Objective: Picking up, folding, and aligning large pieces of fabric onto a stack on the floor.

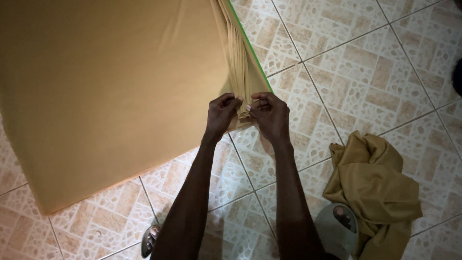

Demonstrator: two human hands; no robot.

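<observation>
Head view: both arms reach fwd, left hand (220,114) & right hand (270,114) side by side, fingertips pinching gathered tan cover (243,77) at mattress (106,91) corner. Loose brown cloth (373,185) lies right of right arm.

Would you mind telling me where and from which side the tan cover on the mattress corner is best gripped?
Probably at the gathered pleats on the near corner of the tan cover, where the left hand and right hand pinch it. Come from the corner's outer side, one hand each side of the bunch: the top is stretched flat, so only the corner offers loose cloth.
</observation>
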